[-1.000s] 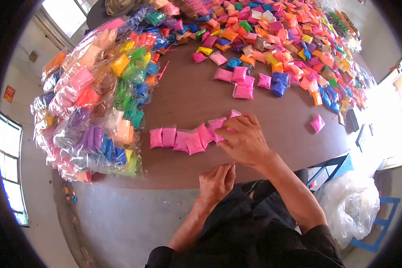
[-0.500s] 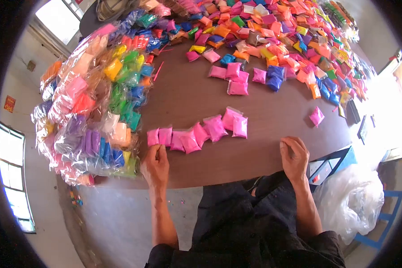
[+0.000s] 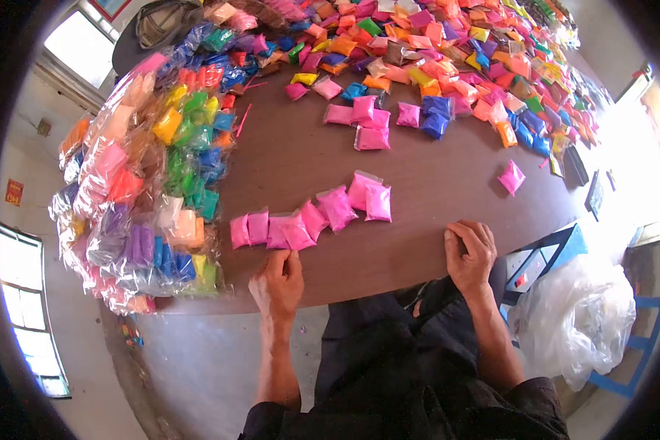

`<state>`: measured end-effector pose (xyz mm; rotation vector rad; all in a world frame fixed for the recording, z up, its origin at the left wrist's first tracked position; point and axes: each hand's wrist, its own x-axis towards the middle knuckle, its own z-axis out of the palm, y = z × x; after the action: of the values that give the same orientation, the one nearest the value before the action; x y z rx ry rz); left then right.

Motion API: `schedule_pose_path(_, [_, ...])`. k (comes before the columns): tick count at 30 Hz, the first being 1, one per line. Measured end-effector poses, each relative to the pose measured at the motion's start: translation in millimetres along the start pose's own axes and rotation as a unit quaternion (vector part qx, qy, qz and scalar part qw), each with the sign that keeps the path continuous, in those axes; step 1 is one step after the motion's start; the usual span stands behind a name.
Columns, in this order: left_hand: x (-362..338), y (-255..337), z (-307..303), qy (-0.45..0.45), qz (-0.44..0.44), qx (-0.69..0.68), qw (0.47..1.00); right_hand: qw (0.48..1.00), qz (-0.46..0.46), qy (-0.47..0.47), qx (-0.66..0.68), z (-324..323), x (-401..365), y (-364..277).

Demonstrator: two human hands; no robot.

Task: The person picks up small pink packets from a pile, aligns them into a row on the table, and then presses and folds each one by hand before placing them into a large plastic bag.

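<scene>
A crooked row of several small pink packets in clear wrapping lies across the near part of the table, some overlapping. My left hand is closed at the table's front edge, its fingertips at the lower edge of a pink packet in the row. Whether they grip it is hidden. To the right, my right hand rests by the table edge with curled fingers and nothing visible in them. A lone pink packet lies beyond it.
Clear bags of coloured packets are heaped at the left. A large pile of loose packets covers the far side, with a small pink group before it. A clear plastic bag hangs near a blue frame at right.
My left hand has moved right along the row, from the leftmost packets to the middle ones. My right hand stays curled near the edge. The camera view has shifted slightly.
</scene>
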<state>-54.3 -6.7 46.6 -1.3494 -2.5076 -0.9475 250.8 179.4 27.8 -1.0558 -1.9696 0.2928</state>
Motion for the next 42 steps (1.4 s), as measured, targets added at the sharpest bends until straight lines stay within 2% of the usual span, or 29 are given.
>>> schedule_pose_path(3, [2, 12, -1, 0.034, -0.024, -0.021, 0.999, 1.000, -0.009, 0.003, 0.006, -1, 0, 0])
schedule_pose_path(6, [6, 17, 1, 0.022, 0.033, -0.027, 0.999, 0.999, -0.031, 0.012, -0.005, 1, 0, 2])
schedule_pose_path(14, [16, 40, 28, -0.001, 0.028, -0.033, 0.999, 1.000, -0.016, 0.014, 0.000, 1, -1, 1])
schedule_pose_path(25, [13, 39, 29, -0.010, 0.044, -0.014, 0.999, 0.999, -0.027, 0.025, -0.008, 2, -1, 1])
schedule_pose_path(31, [14, 59, 18, 0.011, 0.031, -0.038, 0.999, 0.999, -0.020, 0.032, -0.004, 4, -3, 3])
schedule_pose_path(34, [17, 73, 26, 0.005, 0.059, -0.080, 0.995, 0.999, -0.019, 0.032, -0.007, 3, -2, 1])
schedule_pose_path(42, [28, 90, 48, -0.010, 0.092, -0.046, 0.995, 0.999, -0.021, 0.028, 0.000, 2, -2, 3])
